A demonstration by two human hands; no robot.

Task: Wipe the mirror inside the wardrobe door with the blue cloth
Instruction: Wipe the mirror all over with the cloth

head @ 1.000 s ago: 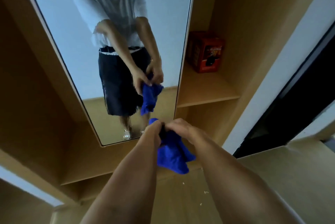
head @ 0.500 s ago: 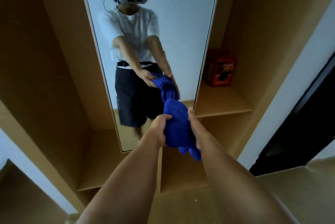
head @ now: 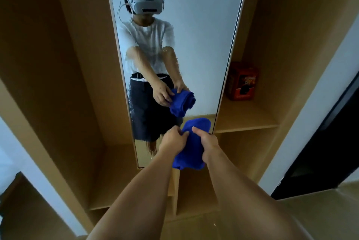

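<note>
A tall narrow mirror (head: 204, 26) is fixed to the inside of the wooden wardrobe door and fills the upper middle of the view. In front of its lower part I hold a bunched blue cloth (head: 191, 146) with both hands. My left hand (head: 173, 139) grips the cloth's left side. My right hand (head: 206, 139) grips its right side with the thumb on top. The cloth's upper end is close to the glass near the mirror's lower right; I cannot tell if it touches. The mirror reflects a person holding the cloth.
A red box (head: 241, 81) stands on a wardrobe shelf (head: 246, 121) just right of the mirror. Open wooden compartments lie below and to the left. A white wall strip (head: 303, 115) and a dark doorway (head: 330, 138) are at the right.
The view has tilted up and more of the mirror shows. Both hands have lifted the cloth toward the mirror and gathered it into a tighter bundle.
</note>
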